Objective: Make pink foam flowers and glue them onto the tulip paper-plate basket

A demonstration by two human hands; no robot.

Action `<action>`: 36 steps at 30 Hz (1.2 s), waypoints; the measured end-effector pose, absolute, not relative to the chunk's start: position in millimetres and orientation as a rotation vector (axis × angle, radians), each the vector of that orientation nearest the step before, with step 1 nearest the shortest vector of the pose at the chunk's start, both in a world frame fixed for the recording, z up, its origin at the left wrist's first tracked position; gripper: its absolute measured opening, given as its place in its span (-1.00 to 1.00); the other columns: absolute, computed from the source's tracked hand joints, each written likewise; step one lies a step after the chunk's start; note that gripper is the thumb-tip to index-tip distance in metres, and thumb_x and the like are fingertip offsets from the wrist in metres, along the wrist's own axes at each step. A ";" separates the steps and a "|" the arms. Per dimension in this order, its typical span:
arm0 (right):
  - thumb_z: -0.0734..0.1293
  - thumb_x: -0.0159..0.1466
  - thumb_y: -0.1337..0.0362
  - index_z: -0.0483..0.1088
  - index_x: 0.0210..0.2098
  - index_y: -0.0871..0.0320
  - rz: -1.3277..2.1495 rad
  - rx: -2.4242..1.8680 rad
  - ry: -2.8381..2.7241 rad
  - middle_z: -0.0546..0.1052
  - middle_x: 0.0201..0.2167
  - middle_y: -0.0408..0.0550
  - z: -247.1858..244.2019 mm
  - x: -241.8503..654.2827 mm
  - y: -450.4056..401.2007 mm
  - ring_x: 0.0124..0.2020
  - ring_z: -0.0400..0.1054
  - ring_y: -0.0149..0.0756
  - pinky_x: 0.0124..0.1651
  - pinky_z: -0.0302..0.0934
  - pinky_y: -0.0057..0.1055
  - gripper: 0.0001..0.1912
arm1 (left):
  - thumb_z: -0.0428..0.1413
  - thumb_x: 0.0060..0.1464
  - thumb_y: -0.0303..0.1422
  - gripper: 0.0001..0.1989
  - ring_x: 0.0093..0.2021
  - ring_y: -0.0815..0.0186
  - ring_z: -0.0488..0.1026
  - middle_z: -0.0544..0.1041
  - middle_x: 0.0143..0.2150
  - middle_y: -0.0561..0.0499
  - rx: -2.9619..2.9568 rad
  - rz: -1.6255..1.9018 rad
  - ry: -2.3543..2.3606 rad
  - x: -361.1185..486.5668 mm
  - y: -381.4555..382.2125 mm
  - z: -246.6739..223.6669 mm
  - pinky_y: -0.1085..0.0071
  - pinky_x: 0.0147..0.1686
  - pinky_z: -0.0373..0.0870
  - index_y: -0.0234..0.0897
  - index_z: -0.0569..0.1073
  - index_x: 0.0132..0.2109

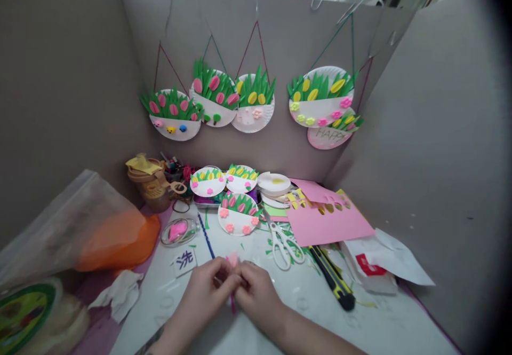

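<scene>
My left hand (210,285) and my right hand (260,293) meet over the front middle of the table, fingertips pinched together. Between them a small pale pink piece (232,259), soft like modelling clay, shows above the fingers. A thin magenta stick (233,304) pokes out below; my fingers hide how it joins the piece. Just beyond my hands lies a dark blue twisted stick (206,236). White-handled scissors (285,245) rest to the right. A round clear container with pink clay (178,230) sits to the left. Three small decorated paper plates (239,227) with paper tulips stand behind.
Pink paper sheets (328,221) and a yellow-black utility knife (334,280) lie right, by a white packet (370,267). On the left are an orange bag (120,240), a brown cup (154,187) and crumpled tissue (120,293). Several tulip plates (254,117) hang on the grey partition.
</scene>
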State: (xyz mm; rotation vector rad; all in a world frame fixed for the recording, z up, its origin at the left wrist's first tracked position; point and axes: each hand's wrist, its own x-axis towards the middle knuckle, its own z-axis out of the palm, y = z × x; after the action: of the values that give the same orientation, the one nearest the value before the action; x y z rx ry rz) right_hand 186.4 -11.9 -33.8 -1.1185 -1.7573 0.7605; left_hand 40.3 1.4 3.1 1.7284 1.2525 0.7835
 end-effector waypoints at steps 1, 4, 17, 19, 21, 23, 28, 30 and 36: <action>0.21 0.08 0.48 0.29 -0.52 0.14 0.774 -1.120 -1.756 0.32 -0.55 -0.21 -34.5 186.0 -11.7 -0.49 0.18 -0.41 -0.39 0.04 -0.49 -0.86 | 0.07 0.03 -0.17 -0.75 -0.46 0.32 0.37 0.49 -0.49 0.02 1.729 0.781 1.272 40.7 1.2 2.8 0.48 -0.46 0.24 -0.26 0.43 -0.44; 0.21 0.11 0.46 0.29 -0.54 0.15 0.829 -1.144 -1.724 0.29 -0.58 -0.22 -32.8 186.0 -9.8 -0.50 0.17 -0.42 -0.40 0.03 -0.49 -0.85 | 0.01 0.09 -0.15 -0.70 -0.43 0.31 0.39 0.51 -0.46 0.00 1.717 0.766 1.247 39.8 2.4 1.7 0.47 -0.42 0.26 -0.26 0.47 -0.41; 0.18 0.15 0.43 0.14 -0.54 0.12 0.657 -1.227 -1.762 0.24 -0.57 -0.22 -27.5 188.4 -13.1 -0.50 0.14 -0.42 -0.42 -0.02 -0.47 -0.84 | -0.10 0.18 -0.22 -0.71 -0.46 0.34 0.30 0.39 -0.49 0.04 1.980 0.660 1.198 36.3 0.1 6.9 0.46 -0.43 0.17 -0.23 0.27 -0.47; 0.17 0.18 0.40 0.16 -0.50 0.12 0.630 -1.225 -1.806 0.27 -0.54 -0.20 -25.3 189.5 -14.3 -0.48 0.16 -0.40 -0.40 0.00 -0.47 -0.86 | -0.13 0.20 -0.21 -0.69 -0.44 0.34 0.31 0.39 -0.47 0.04 1.962 0.667 1.175 35.3 -0.5 5.5 0.46 -0.41 0.19 -0.23 0.28 -0.45; 0.15 0.21 0.38 0.17 -0.46 0.11 0.617 -1.213 -1.853 0.29 -0.52 -0.19 -22.6 191.1 -14.3 -0.47 0.18 -0.38 -0.39 0.02 -0.46 -0.89 | -0.15 0.21 -0.21 -0.68 -0.43 0.34 0.31 0.38 -0.47 0.05 1.935 0.691 1.151 34.8 -0.7 4.7 0.46 -0.39 0.20 -0.24 0.28 -0.44; 0.12 0.23 0.36 0.16 -0.45 0.11 0.597 -1.151 -1.932 0.31 -0.51 -0.17 -19.8 192.8 -13.4 -0.46 0.21 -0.36 -0.37 0.05 -0.44 -0.88 | -0.16 0.21 -0.21 -0.67 -0.43 0.35 0.30 0.36 -0.48 0.06 1.921 0.714 1.132 35.3 -0.8 5.2 0.46 -0.40 0.20 -0.24 0.26 -0.45; 0.07 0.25 0.35 0.12 -0.51 0.10 0.500 -1.013 -2.047 0.29 -0.56 -0.17 -15.7 194.1 -10.7 -0.49 0.20 -0.36 -0.37 0.04 -0.43 -0.80 | -0.16 0.18 -0.27 -0.72 -0.47 0.36 0.28 0.34 -0.50 0.07 2.022 0.720 1.152 37.8 -2.3 10.6 0.46 -0.42 0.18 -0.23 0.20 -0.48; 0.08 0.24 0.36 0.12 -0.51 0.10 0.376 -1.045 -2.039 0.29 -0.57 -0.16 -15.7 192.5 -10.8 -0.50 0.19 -0.35 -0.39 0.01 -0.42 -0.82 | -0.15 0.15 -0.31 -0.75 -0.48 0.36 0.28 0.34 -0.51 0.07 2.075 0.705 1.212 38.3 -3.4 12.4 0.46 -0.43 0.16 -0.23 0.18 -0.49; 0.09 0.21 0.38 0.15 -0.50 0.11 0.136 -1.141 -2.035 0.32 -0.56 -0.13 -15.4 186.3 -13.9 -0.49 0.19 -0.33 -0.39 -0.03 -0.39 -0.84 | -0.14 0.12 -0.35 -0.78 -0.48 0.35 0.30 0.36 -0.52 0.06 2.129 0.665 1.306 37.7 -3.1 13.6 0.46 -0.44 0.15 -0.23 0.17 -0.49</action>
State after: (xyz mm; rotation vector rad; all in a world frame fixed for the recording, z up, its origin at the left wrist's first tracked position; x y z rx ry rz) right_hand 186.3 -13.9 -15.4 -1.1406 -2.0346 0.1357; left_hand 37.7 -3.1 13.6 2.1287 1.3063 0.6650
